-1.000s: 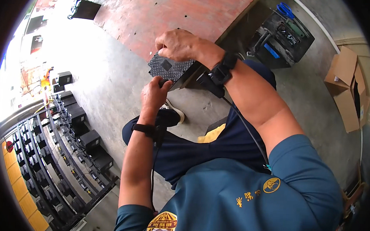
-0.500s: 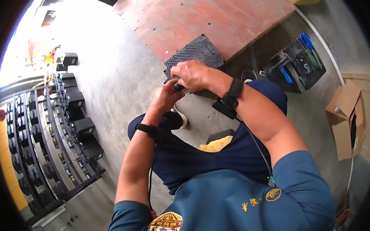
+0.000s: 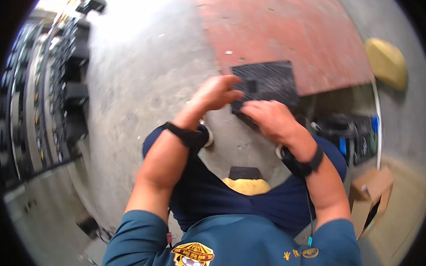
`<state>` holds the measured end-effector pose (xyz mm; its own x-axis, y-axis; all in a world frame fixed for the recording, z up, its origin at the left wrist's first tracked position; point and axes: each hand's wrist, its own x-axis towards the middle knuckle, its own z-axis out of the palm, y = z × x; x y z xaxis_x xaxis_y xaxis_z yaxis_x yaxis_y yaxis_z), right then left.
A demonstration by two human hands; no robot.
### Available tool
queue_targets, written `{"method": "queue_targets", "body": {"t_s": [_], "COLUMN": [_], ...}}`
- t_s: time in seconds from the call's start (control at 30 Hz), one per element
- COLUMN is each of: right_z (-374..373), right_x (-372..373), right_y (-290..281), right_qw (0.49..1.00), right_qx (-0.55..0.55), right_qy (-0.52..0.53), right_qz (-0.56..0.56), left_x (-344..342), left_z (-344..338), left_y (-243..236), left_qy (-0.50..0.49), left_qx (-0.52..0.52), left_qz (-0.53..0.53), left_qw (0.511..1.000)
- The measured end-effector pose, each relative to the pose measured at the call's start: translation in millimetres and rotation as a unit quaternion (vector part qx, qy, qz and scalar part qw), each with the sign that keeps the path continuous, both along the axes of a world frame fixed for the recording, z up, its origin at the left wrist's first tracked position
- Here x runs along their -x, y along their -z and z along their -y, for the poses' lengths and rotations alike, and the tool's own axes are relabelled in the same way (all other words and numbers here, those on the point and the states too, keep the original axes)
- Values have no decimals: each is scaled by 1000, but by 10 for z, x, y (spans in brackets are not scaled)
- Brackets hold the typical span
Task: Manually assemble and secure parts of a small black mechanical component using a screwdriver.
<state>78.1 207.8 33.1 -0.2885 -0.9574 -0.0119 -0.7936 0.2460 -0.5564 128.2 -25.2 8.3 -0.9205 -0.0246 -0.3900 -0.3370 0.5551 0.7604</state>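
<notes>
A black ridged panel [image 3: 275, 78] lies at the corner of the reddish board, with a small darker square patch [image 3: 251, 85] near its left side. My left hand [image 3: 217, 93] is at the panel's left edge, its fingers stretched out and its thumb apart. Along the near edge is my right hand [image 3: 273, 119], fingers loosely extended to the left over the panel's border. Whether its fingertips touch the panel I cannot tell. Nothing shows in either hand. The panel's near edge is partly hidden behind my right hand.
The reddish board [image 3: 293, 32] reaches away beyond the panel. To the right are a black toolbox [image 3: 348, 134], a white pipe [image 3: 378, 121], an open cardboard box [image 3: 371, 197] and a yellow rounded object [image 3: 387, 63]. Racks of black equipment [image 3: 48, 92] line the left.
My hands, closed together around a dark rounded object, have come apart. That object no longer shows. The right hand moved right and nearer. The whole view has shifted and turned.
</notes>
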Motion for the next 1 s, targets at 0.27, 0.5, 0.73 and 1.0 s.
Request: {"method": "queue_targets", "body": {"t_s": [0.27,0.5,0.73,1.0], "right_z": [179,195,154,183], "right_x": [-26,-109,-70,-64], "right_y": [-333,-217,-169,-200], "right_qw": [1000,1000,999,999], "right_qx": [-12,9,21,23], "right_qy": [19,22,35,30], "right_qz": [-6,-6,17,-1], "left_x": [109,86,122,129], "left_z": [122,111,70,82], "left_y": [-214,-230,-200,-195], "left_qy": [11,40,35,29], "left_qx": [134,138,127,126], "left_qz": [-50,-19,-35,-40], "left_qw": [990,989,991,991]}}
